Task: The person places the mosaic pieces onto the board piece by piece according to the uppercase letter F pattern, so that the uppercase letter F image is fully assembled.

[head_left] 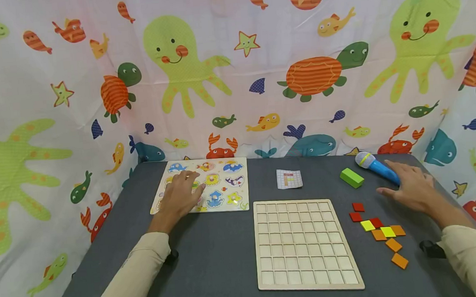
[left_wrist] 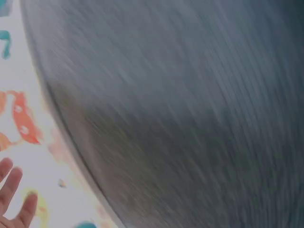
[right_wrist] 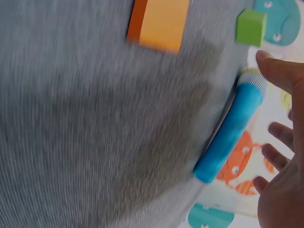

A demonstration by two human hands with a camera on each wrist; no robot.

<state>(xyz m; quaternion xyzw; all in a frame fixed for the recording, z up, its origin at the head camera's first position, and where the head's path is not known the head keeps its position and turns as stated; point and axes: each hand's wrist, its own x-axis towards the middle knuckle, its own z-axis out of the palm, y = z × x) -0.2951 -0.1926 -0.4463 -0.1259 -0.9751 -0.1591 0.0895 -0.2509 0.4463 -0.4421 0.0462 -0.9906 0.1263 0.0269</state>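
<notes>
My left hand [head_left: 180,193] is over the left part of a wooden puzzle board [head_left: 242,167] with sea-animal pieces, its fingers loosely bent. I cannot tell whether it touches the board; in the left wrist view only some fingers [left_wrist: 14,194] show at the lower left. At the right, my right hand [head_left: 413,186] is beside a blue toy microphone [head_left: 384,170] with a silver, yellow-banded head. The right wrist view shows its thumb and fingers spread, with the microphone [right_wrist: 230,128] lying on the table apart from them. A green block [head_left: 351,177] sits left of the microphone.
A wooden grid board [head_left: 302,246] lies at the centre front. Behind it is a small card [head_left: 289,179] printed with a coloured grid. Red, yellow and orange square tiles [head_left: 394,245] lie scattered right of the grid board. A sea-animal curtain [head_left: 242,97] surrounds the grey table [head_left: 217,262].
</notes>
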